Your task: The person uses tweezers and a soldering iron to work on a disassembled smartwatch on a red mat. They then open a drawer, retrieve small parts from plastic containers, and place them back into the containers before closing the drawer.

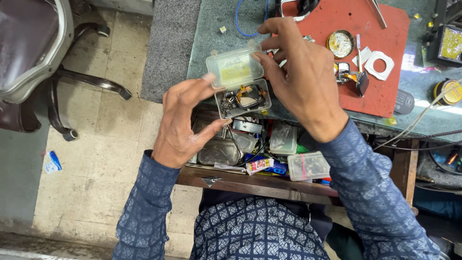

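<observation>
Already you have the small clear plastic box (242, 91) open, its hinged lid (234, 67) swung up and back, held in the air over the near edge of the counter (207, 29) and above the open drawer (250, 178); inside the tray lie small dark parts with a copper-coloured bit among them, all of them inside the box, so by my reading the opening is done and the picking or sorting of the contents is not yet; your left hand (185, 123) is half open, thumb and forefinger pinching the box's left wall while the other fingers spread loose; your right hand (301, 79) curls over the right side, fingertips on the lid's edge and thumb behind it, gripping the box, not a part; whether any finger touches the contents I cannot tell; the red mat (356, 72) with its round tin (340, 43) sits well apart toward the far right corner; the drawer holds at least 2 more clear boxes.
</observation>
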The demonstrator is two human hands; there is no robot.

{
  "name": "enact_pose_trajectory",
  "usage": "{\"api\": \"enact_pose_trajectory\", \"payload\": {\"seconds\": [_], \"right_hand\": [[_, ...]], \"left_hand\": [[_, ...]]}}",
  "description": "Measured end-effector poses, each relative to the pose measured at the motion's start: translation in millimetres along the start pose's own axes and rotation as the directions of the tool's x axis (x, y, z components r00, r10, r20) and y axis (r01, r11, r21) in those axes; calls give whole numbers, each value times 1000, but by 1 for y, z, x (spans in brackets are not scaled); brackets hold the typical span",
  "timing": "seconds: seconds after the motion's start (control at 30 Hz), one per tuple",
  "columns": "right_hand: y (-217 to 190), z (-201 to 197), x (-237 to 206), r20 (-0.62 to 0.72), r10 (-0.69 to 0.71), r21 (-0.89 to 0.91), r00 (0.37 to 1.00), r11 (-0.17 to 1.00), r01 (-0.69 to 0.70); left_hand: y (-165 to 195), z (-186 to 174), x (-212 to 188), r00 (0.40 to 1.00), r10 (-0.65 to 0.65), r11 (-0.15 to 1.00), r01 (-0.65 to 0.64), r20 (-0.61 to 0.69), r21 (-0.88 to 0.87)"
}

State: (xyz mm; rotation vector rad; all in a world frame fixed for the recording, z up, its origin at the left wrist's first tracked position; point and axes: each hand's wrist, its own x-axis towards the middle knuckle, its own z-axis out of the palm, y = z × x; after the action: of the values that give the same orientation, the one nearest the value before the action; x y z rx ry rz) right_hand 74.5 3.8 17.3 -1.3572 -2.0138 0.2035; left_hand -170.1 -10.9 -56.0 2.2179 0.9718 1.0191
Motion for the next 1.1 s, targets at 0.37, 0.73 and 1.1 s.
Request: {"api": "enact_pose_trajectory", "payload": {"seconds": [0.37,0.73,1.1], "right_hand": [[-14,-28,-11,49,-10,-128,999,992,16],[-33,-21,16,318,31,-185,948,982,30],[-58,-11,45,534,144,-368,833,927,76]], "left_hand": [[8,0,17,998,-41,989,48,-55,142],[20,5,20,989,-123,977,136,-82,165],[31,9,21,987,-111,972,132,-119,193]]}}
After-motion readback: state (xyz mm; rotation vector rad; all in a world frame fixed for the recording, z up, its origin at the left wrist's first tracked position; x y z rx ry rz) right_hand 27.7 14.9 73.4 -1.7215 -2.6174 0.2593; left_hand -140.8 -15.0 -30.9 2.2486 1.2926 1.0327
